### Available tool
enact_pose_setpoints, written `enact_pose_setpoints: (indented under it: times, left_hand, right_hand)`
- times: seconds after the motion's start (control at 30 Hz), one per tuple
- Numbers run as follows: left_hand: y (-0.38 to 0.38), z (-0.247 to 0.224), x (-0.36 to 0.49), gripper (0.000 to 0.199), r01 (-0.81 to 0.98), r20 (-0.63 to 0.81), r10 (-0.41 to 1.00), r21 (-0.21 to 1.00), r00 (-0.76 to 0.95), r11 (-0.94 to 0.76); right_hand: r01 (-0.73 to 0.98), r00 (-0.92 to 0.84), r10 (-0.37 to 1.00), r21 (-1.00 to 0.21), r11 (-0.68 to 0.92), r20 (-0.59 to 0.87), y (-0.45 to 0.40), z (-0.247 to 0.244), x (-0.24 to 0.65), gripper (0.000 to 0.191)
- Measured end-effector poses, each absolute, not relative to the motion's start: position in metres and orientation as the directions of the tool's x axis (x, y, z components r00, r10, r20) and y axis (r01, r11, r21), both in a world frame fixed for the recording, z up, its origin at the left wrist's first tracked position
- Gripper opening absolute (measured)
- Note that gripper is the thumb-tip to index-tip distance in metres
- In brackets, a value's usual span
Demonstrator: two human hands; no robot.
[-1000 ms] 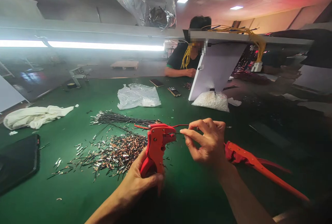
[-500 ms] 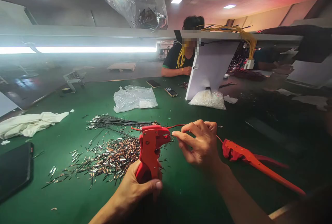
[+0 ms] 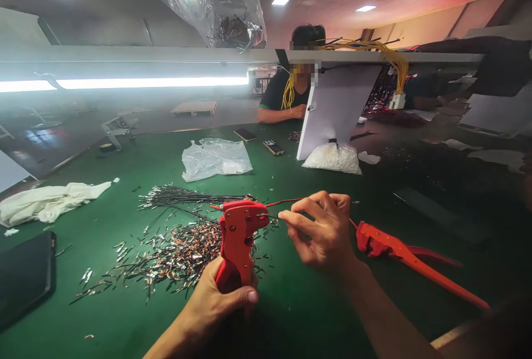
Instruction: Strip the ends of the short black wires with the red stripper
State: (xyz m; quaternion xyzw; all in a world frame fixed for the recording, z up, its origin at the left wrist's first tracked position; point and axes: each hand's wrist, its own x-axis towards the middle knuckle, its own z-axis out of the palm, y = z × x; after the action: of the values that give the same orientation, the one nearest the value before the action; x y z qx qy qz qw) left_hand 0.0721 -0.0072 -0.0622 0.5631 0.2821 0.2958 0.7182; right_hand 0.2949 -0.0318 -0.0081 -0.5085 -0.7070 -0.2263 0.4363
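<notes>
Red stripping tool [image 3: 239, 231] was upright in the left hand [image 3: 218, 295], fingers wrapped round its handles, nose pointing at the right fingers. Thin black wire [image 3: 273, 216] spanned from that nose to the right hand [image 3: 324, 231], fingertips pinched narrow on it. Red cord [image 3: 285, 201] left the tool's top, went behind the right fingers toward a second red tool [image 3: 390, 247], lying right of them.

Surface: green tabletop [image 3: 299, 314], littered. Pile of wire offcuts [image 3: 187, 254] sat left of the left fingers, strays scattered round it. Bundle of black wires [image 3: 187, 196] lay just beyond the pile. Farther left of the fingers: dark flat device [image 3: 27, 276], white cloth [image 3: 50, 203] past it. Beyond both hands' fingers: crumpled plastic bag [image 3: 216, 159], two phones [image 3: 273, 147], tied bag of white bits [image 3: 332, 159] at the foot of a white panel [image 3: 336, 104].

Room: person [image 3: 286, 93] in a dark top sat across, forearm on the far edge. Overhead shelf [image 3: 145, 54] crossed above finger level, lit tube [image 3: 158, 82] under it, clear bag [image 3: 216, 4] on top, yellow wires [image 3: 399, 68] draped over its right part. Pallet [image 3: 194, 108] on the floor behind. Ceiling had square lamps [image 3: 280, 1], reddish glow at right. Far right too blurred to read.
</notes>
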Motion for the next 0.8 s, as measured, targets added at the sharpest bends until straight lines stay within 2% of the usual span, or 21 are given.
enact_pose_setpoints:
  times: [0.8]
  left_hand:
    - [-0.0103,-0.068,0.0746,0.048,-0.09,-0.112,0.745,0.97,0.657,0.224]
  right_hand:
    - [0.92,-0.128,0.52,-0.095,0.381,0.844,-0.0346,-0.0056,0.2935,0.012]
